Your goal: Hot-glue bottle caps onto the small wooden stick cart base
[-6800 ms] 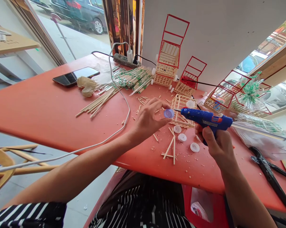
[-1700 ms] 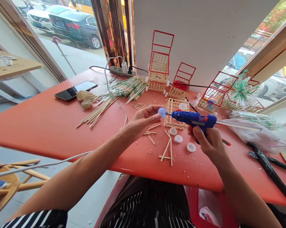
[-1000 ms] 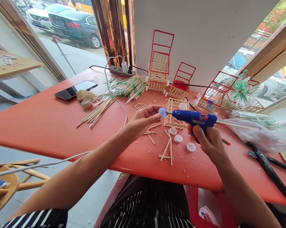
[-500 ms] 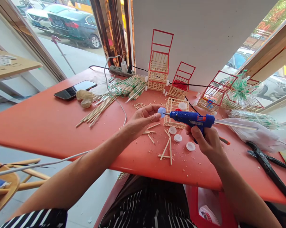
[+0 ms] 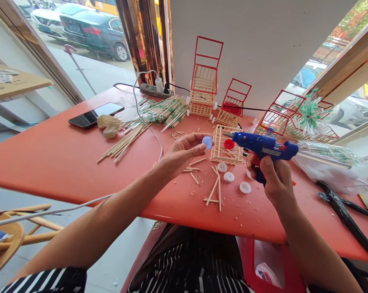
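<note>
On the far left of the orange desk (image 5: 49,150) lie a dark phone (image 5: 95,114) and a crumpled tissue (image 5: 110,124), with a spread of bamboo sticks (image 5: 132,136) beside them. Further right, the left hand (image 5: 180,152) pinches a small bluish cap (image 5: 207,142) between thumb and fingertips, above the desk. Just beyond stands an unpainted stick basket (image 5: 226,143), and white caps (image 5: 228,176) lie below it. The right hand (image 5: 272,179) has its grip closed around a blue glue gun (image 5: 263,144), nozzle pointing left, apart from the cap.

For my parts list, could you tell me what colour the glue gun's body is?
The glue gun in the right hand is blue, seen in the head view.
</note>
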{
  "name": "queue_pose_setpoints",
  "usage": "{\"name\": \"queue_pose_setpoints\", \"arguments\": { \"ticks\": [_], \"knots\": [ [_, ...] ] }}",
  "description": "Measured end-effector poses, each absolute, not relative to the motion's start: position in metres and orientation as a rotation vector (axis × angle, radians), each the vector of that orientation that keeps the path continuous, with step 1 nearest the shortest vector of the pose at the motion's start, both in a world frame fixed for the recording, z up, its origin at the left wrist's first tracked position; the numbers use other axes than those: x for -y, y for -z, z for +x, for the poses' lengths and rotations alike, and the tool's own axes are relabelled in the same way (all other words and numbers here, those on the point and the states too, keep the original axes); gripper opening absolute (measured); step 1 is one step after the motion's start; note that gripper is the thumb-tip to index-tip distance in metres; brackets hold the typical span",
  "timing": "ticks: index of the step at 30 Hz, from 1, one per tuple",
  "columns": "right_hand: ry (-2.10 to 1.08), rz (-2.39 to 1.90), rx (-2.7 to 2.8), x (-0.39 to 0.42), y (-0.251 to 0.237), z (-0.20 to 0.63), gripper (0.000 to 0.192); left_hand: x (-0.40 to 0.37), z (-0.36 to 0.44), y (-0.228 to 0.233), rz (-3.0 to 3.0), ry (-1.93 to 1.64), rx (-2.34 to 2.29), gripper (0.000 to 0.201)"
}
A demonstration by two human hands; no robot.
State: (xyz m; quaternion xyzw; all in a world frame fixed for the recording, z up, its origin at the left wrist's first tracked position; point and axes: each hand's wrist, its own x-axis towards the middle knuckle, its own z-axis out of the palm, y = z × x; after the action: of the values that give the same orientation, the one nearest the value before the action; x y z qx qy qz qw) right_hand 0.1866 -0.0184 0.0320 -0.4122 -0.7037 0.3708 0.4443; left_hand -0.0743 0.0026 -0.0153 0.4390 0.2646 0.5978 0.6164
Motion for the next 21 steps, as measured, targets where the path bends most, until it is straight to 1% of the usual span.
{"name": "queue_pose_setpoints", "arguments": {
  "ticks": [4,8,10,16,21],
  "knots": [
    [-0.961,-0.934,1.650,0.019,-0.035,0.187,0.046,-0.003,-0.073,0.015,1.119,-1.446,-0.735,0.047],
    [-0.919,-0.989,1.750,0.020,-0.035,0.187,0.049,-0.003,-0.075,0.016,1.482,-1.591,-1.051,0.029],
    [-0.878,-1.048,1.824,0.020,-0.034,0.187,0.052,-0.002,-0.077,0.016,1.696,-1.658,-1.197,0.023],
    [-0.623,-1.224,2.039,0.017,-0.026,0.193,0.062,0.006,-0.076,0.014,2.086,-1.663,-1.436,0.028],
    [-0.431,-1.275,2.144,0.015,-0.024,0.191,0.066,0.011,-0.071,0.015,2.214,-1.764,-1.391,0.033]
  ]
}}
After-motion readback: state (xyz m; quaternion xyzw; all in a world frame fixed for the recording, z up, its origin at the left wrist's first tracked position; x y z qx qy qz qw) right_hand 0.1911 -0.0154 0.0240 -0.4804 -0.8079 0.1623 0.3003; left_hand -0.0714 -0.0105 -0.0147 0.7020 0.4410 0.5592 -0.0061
